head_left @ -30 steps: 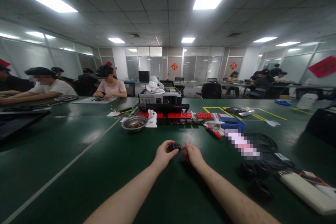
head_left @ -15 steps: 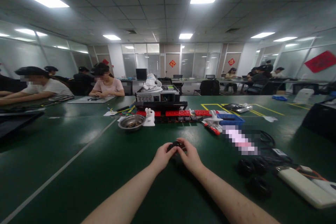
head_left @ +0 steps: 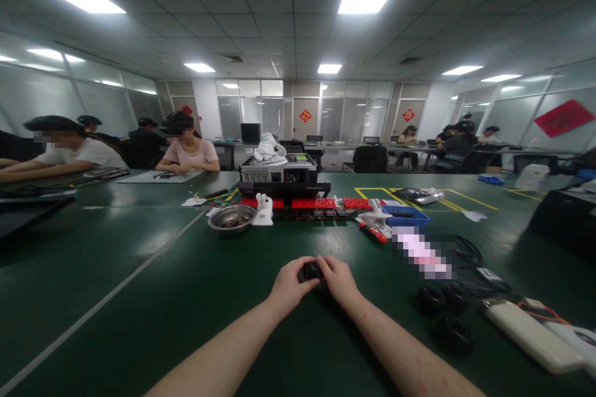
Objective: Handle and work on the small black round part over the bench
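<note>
A small black part, its exact kind too small to make out, is held just above the green table in front of me. My left hand grips it from the left, thumb below and fingers curled over the top. From the other side my right hand closes its fingertips on the part's right edge. Fingers cover some of the part. To the right of my hands lie several round black pieces with open centres.
Ahead stand a metal bowl of small bits, a white stand, red strips, a red-handled tool and a blue tray. A cream power bank and cables lie right. A co-worker sits far left.
Both hands have shifted slightly nearer to me with the black part. The fingers have moved on it, and more of its face shows between them now.
</note>
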`<state>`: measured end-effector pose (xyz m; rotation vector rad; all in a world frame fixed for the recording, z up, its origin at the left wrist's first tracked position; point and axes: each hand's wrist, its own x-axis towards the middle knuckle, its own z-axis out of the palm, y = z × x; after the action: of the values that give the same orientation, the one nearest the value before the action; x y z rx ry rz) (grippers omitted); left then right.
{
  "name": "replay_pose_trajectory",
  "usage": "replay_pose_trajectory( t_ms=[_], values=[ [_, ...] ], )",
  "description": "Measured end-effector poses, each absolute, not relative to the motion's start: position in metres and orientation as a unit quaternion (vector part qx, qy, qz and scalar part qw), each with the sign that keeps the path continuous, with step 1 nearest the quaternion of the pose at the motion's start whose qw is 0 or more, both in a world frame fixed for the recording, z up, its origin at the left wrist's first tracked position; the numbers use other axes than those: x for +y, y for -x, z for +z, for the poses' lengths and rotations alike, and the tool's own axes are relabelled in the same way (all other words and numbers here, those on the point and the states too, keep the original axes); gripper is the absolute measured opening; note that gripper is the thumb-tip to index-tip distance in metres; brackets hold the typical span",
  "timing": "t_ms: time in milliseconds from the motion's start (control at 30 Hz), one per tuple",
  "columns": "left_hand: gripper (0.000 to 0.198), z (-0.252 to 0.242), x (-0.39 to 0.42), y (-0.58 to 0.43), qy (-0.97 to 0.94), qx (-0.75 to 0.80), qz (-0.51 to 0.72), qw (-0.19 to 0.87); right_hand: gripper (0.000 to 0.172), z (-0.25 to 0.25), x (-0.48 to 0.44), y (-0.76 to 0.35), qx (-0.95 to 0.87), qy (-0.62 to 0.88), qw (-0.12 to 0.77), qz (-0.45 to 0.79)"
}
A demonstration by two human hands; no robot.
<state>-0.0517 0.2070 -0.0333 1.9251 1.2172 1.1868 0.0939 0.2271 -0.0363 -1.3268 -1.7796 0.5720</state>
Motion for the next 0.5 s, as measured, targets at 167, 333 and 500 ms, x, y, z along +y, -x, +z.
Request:
replay_pose_trajectory(
  t_ms=[167,333,500],
  values=[
    [0.034,-0.038,0.217,0.053,-0.660,0.439,0.479,0.377,0.020,-0.031,0.219,-0.086,-0.729,0.451,0.473,0.204],
    [0.030,-0.041,0.221,0.053,-0.624,0.395,0.495,0.458,0.027,-0.034,0.217,-0.083,-0.721,0.411,0.498,0.252],
    [0.034,-0.041,0.220,0.053,-0.625,0.429,0.508,0.410,0.030,-0.039,0.220,-0.084,-0.664,0.475,0.514,0.266]
  ],
)
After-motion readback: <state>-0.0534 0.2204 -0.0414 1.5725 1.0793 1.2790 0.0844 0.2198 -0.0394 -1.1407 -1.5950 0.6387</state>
